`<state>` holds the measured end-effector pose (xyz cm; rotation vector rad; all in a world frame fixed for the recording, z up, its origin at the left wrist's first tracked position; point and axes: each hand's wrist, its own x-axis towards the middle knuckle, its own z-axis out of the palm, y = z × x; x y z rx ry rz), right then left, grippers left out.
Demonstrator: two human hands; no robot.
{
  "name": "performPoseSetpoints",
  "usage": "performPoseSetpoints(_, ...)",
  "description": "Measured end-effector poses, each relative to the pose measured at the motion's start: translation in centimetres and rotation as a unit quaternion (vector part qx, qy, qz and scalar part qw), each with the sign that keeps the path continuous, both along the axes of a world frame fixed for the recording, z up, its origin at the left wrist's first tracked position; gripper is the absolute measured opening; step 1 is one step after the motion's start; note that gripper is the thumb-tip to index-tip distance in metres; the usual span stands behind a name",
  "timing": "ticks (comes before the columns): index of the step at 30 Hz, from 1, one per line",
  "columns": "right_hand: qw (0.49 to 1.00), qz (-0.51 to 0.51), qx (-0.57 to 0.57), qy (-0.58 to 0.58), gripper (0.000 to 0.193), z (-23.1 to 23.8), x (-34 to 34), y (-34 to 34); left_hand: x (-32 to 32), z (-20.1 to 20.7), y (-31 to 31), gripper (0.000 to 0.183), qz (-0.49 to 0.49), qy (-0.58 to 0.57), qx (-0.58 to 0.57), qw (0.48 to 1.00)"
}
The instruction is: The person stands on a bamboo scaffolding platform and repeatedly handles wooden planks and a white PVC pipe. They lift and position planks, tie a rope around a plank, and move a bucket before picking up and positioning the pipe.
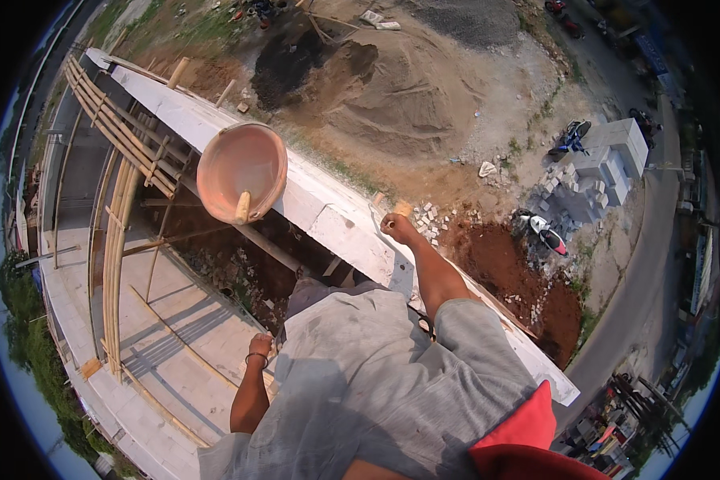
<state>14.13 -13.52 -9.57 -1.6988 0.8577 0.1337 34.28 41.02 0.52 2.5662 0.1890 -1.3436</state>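
My right hand (394,227) is closed above the outer edge of the pale block wall (328,210). A thin light strip shows beside its fingers, too small to name. My left hand (261,345), with a dark band at the wrist, hangs low over the inner side with its fingers curled. Whether it grips anything is hidden. Farther along the wall top, ahead of both hands, stands an orange-brown bucket (208,172) smeared with mortar. Out of it, over the near rim, sticks a pale wooden handle (243,206); its other end is not visible.
Left of the wall, bamboo poles (118,264) form scaffolding above a pale floor (180,300). A dark gap (232,254) drops beside my legs. Far below on the right lie a sand heap (404,96), stacked blocks (608,164), parked motorbikes (542,230) and a road (628,296).
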Motion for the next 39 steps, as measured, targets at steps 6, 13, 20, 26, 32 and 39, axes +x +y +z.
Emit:
performPoseSetpoints(6,0.998,0.02,-0.024,0.06,0.015,-1.5,-6.4,1.0,-3.1,1.7,-5.4,0.035,-0.006,-0.022,-0.116,0.993)
performPoseSetpoints(13,0.985,-0.02,0.063,0.16,0.021,-1.8,-7.8,-0.4,-2.1,1.7,-10.2,0.042,-0.095,-0.056,-0.187,0.976)
performPoseSetpoints(20,0.958,0.072,-0.123,0.248,0.033,-1.5,-6.0,-1.1,0.3,3.3,-14.2,0.041,-0.116,-0.078,-0.191,0.972)
performPoseSetpoints(26,0.883,0.138,0.111,0.434,0.029,0.4,-4.5,-2.9,0.9,0.2,-17.2,0.041,-0.114,-0.082,-0.168,0.976)
performPoseSetpoints(32,0.819,-0.015,0.162,0.55,0.026,-0.6,-5.1,-3.6,2.9,4.3,-20.9,0.042,-0.319,0.076,-0.214,0.92)
performPoseSetpoints(39,0.922,0.103,-0.033,0.371,0.033,1.9,-6.2,-1.2,9.3,31.9,-24.2,0.046,-0.191,-0.27,-0.669,0.666)
